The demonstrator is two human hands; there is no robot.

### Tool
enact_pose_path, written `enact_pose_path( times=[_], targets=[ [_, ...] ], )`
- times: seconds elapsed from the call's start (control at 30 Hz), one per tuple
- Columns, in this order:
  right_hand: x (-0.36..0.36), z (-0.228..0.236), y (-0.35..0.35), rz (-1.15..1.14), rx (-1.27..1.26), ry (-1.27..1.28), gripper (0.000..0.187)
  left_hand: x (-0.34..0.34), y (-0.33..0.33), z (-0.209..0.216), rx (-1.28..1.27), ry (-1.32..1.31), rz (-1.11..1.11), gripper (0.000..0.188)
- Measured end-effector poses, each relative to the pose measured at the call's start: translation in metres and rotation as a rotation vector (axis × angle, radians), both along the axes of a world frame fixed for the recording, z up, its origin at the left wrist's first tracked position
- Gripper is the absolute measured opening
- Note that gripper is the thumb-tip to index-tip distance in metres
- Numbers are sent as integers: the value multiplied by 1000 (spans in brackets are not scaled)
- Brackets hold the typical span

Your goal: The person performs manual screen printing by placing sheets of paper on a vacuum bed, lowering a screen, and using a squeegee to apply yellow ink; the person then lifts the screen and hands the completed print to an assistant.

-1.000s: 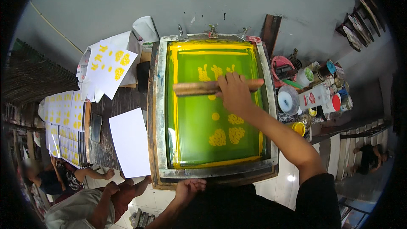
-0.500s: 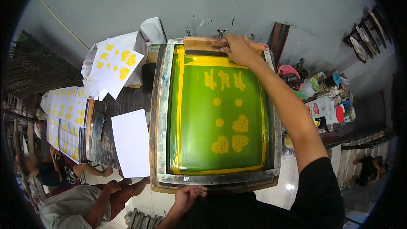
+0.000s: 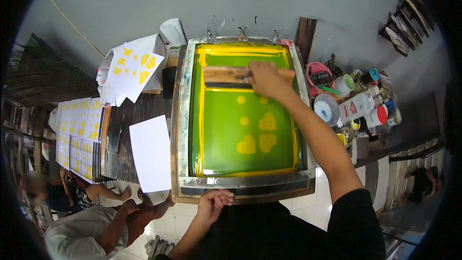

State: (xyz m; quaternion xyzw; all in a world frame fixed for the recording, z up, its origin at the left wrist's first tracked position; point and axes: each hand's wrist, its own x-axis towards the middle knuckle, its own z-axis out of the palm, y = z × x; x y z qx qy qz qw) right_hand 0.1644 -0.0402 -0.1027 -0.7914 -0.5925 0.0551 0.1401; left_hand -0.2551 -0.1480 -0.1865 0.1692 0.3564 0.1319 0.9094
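My right hand (image 3: pixel 268 80) is closed on the wooden handle of a squeegee (image 3: pixel 226 73), which lies crosswise on a green printing screen (image 3: pixel 224 130). Yellow ink (image 3: pixel 231 89) lines the blade's near side and runs along the screen's edges. Nearer than the blade, yellow dots and clustered shapes show in the mesh; the blade and hand cover the characters farther up. A metal frame (image 3: pixel 240 181) borders the screen. At its near edge, by the wooden baseboard (image 3: pixel 284 196), my left hand (image 3: pixel 215 205) has its fingers curled, with nothing visible in them.
Blank white paper (image 3: pixel 150 154) and a dark phone (image 3: pixel 114 136) lie on the table at left. Printed sheets (image 3: pixel 132 70) sit behind them, with more on a rack (image 3: pixel 79 120). Jars and bottles (image 3: pixel 356 108) crowd the right. Another person (image 3: pixel 91 231) sits at lower left.
My right hand has drawn the squeegee from the screen's far end toward me, over the characters. My left hand stays at the near edge. The view has shifted slightly.
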Motion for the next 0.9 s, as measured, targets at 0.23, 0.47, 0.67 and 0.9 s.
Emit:
enact_pose_path(
  times=[0.23, 0.47, 0.67, 0.9],
  targets=[
    [-120, 2, -143, 59, 81, -66, 28, 3, 3, -2, 8, -73, -14, 27],
    [-170, 72, -189, 15, 427, -147, 26, 10, 17, 29, -97, -620, -79, 40],
    [-118, 203, -142, 26, 782, -481, 26, 81, 88, 100, 648, -653, -314, 50],
    [-78, 315, -85, -197, 667, -410, 30, 105, 147, 18, 2032, 1080, -428, 120]
  ],
)
